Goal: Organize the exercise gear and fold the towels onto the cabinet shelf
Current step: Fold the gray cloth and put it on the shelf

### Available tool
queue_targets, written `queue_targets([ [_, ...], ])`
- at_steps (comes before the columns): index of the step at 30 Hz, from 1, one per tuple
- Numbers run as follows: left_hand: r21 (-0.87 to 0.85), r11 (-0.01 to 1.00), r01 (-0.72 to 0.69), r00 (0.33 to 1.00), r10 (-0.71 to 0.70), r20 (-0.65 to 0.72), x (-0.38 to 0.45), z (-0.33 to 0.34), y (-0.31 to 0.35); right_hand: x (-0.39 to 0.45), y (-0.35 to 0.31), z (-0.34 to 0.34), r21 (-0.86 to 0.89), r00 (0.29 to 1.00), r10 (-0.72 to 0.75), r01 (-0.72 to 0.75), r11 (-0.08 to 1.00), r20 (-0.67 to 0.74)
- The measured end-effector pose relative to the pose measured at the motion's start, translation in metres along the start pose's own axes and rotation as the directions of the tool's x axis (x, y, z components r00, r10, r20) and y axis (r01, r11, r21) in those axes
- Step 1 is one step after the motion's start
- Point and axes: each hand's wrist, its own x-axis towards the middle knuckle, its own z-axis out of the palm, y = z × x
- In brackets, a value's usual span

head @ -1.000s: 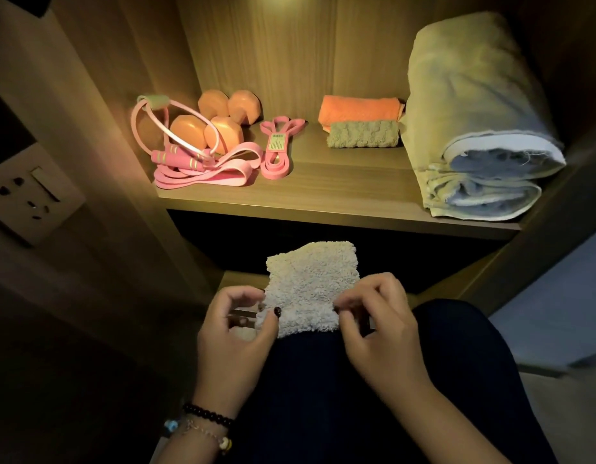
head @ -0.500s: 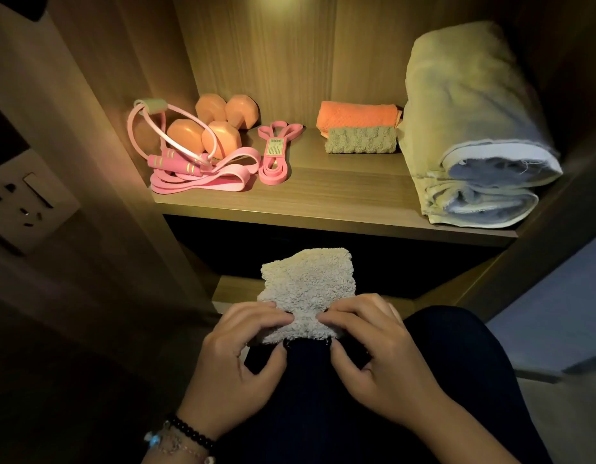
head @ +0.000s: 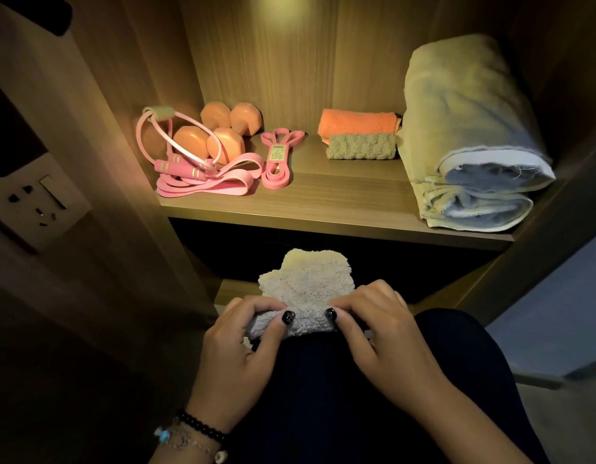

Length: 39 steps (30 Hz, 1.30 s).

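A small fluffy white towel (head: 306, 283) lies on my dark-clothed knee below the cabinet shelf (head: 323, 209). My left hand (head: 243, 349) and my right hand (head: 380, 333) both pinch its near edge, thumbs underneath, and that edge is rolled over. On the shelf, two orange dumbbells (head: 223, 132) sit at the left behind a pink jump rope (head: 176, 162), a pink resistance band (head: 206, 184) and a narrower pink band (head: 278, 159). A folded orange towel (head: 356, 120) lies on a folded green one (head: 361, 147) at the middle back.
A big rolled yellow-and-white blanket (head: 467, 135) fills the shelf's right end. A wall socket panel (head: 39, 202) is on the left outside the cabinet. A lower wooden shelf (head: 233, 291) shows beneath, beyond my knee.
Both hands have drawn together on the towel's near edge and turned it over toward the far side; the towel now looks shorter and bunched.
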Motion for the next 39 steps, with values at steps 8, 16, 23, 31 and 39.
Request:
queue_targets([
  [8, -0.063, 0.971, 0.232, 0.973, -0.231, 0.02, -0.003, 0.004, 0.002, -0.004, 0.0, 0.006, 0.116, 0.979, 0.191, -0.199, 0.973, 0.078],
  [16, 0.042, 0.954, 0.298, 0.954, -0.298, -0.006, -0.002, 0.013, 0.001, -0.001, 0.005, 0.009, -0.107, 0.993, -0.033, 0.02, 0.994, -0.118],
  [23, 0.164, 0.98, -0.114, 0.993, 0.109, 0.039, 0.001, 0.006, -0.005, -0.014, 0.016, 0.002, -0.069, 0.962, -0.27, 0.273, 0.96, 0.042],
  [31, 0.053, 0.998, 0.018, 0.978, -0.029, 0.208, -0.005, 0.001, -0.003, -0.008, 0.024, 0.008, -0.008, 0.986, -0.149, 0.15, 0.989, 0.073],
  [39, -0.09, 0.981, 0.171, 0.98, -0.16, 0.116, -0.004, 0.004, 0.009, 0.001, 0.013, 0.002, 0.085, 0.994, 0.004, -0.014, 0.996, 0.112],
])
